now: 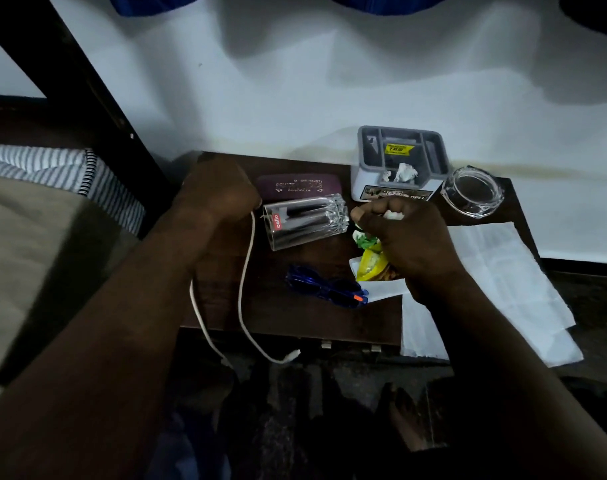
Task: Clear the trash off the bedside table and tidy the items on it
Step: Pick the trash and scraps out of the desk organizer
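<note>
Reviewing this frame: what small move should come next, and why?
Probably lift the right hand away to discard its load: it grips crumpled white paper, the yellow wrapper bunched against its palm, and more scraps wait in the grey organiser.

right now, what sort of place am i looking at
Most likely a bedroom, at the bedside: striped bedding lies left of a small dark wooden table, which carries a spectacle case, blue sunglasses and a white charging cable.

Bare left forearm [128, 306] and bare right forearm [496, 341], uncovered along their whole visible length, meet the bare left hand [219, 192] and right hand [409, 237]. Lower down, a bare foot [407, 422] shows dimly in shadow.
</note>
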Motion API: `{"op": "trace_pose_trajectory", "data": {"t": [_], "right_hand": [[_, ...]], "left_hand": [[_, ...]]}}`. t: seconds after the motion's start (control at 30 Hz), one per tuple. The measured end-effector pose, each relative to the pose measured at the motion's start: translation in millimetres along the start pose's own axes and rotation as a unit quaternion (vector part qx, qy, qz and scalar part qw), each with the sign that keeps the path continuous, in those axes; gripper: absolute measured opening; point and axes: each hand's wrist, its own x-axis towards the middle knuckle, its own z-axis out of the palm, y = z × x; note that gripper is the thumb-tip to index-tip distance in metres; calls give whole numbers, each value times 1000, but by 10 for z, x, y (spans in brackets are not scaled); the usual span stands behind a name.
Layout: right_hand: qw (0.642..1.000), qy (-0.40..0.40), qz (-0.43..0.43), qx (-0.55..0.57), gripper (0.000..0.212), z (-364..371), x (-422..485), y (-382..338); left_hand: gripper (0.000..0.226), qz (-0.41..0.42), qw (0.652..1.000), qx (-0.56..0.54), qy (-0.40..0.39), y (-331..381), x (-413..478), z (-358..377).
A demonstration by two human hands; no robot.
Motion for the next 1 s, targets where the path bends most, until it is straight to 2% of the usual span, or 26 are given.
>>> {"op": "trace_pose_trajectory", "data": {"t": [0.07,0.2,0.47,0.73,0.83,1.0], "right_hand": [[1000,-9,-4,-19,3,43,6,13],[1000,-19,15,-5,14,99,-1,8],[999,-32,13,-22,5,130,-25,36],[998,-30,-8,-51,11,188,-15,21],[998,-25,-19,-48,1,184,-4,34],[998,-27,-23,-44,1,177,7,37]], "left_hand": [[20,3,1000,9,-13,-30,-13,20],[20,36,999,17,-29,-57,-63,96],[31,106,994,2,-35,-88,-91,230],[24,98,995,20,-9,-35,-121,266],[23,93,995,32,-14,-42,-125,264],[23,107,994,8,-33,-91,-80,207]]}}
